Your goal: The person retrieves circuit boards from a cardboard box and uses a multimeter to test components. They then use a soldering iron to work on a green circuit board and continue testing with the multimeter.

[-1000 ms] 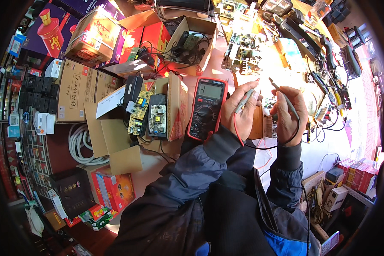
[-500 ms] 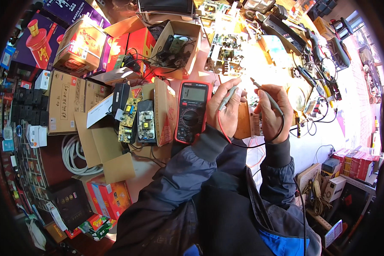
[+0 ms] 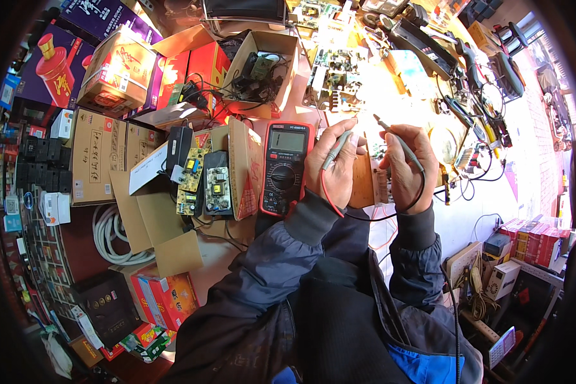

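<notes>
The left hand (image 3: pixel 331 171) grips the red-leaded test probe (image 3: pixel 337 150), the right hand (image 3: pixel 409 171) its black-leaded mate (image 3: pixel 408 151), tips apart, just beside the red-framed multimeter (image 3: pixel 287 168). Since half a second ago, only the view has shifted slightly (both holds look unchanged), suggesting a steady pause.

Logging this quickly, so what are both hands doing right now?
Left hand: closed, holding a grey probe with a red lead.
Right hand: closed, holding a grey probe with a black lead.
</notes>
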Demonstrator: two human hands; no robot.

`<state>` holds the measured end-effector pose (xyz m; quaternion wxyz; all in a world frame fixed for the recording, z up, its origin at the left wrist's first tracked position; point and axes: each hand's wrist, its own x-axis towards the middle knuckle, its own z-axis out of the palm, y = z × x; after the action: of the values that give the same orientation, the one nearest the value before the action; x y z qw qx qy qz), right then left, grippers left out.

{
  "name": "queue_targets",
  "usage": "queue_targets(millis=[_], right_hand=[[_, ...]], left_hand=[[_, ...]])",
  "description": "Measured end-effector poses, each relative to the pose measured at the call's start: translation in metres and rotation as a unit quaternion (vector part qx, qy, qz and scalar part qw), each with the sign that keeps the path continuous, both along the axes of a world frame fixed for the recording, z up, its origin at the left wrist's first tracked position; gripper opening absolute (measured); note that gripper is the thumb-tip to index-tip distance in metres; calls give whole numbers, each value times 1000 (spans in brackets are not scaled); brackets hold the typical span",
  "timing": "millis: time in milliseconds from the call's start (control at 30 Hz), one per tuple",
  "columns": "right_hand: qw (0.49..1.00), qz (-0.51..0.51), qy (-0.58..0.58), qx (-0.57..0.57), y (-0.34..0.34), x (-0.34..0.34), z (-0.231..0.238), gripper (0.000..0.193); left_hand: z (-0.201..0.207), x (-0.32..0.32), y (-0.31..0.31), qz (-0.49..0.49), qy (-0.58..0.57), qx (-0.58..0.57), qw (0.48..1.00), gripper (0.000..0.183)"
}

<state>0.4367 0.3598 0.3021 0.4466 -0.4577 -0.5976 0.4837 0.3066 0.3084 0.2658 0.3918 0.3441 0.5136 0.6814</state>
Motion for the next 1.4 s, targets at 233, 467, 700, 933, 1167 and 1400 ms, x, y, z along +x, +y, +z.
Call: queue_targets(millis=[233,467,700,933,1167,1400], right_hand=[[1000,-3,4,-1,0,0,-1,18],[1000,0,6,4,0,0,-3,18],[1000,1,4,1,0,0,-2,18],[1000,5,3,8,-1,0,-2,17],[1000,9,-10,9,0,0,-3,20],[1000,7,-10,7,-1,0,-2,19]], left_hand=[[1,-1,-1,1,12,2,1000,29],[2,-1,0,2,1,6,1000,28],[4,0,0,6,-5,5,1000,28],[3,-1,-2,5,3,11,1000,28],[0,-1,0,7,14,13,1000,28],[-1,-1,0,7,16,13,1000,28]])
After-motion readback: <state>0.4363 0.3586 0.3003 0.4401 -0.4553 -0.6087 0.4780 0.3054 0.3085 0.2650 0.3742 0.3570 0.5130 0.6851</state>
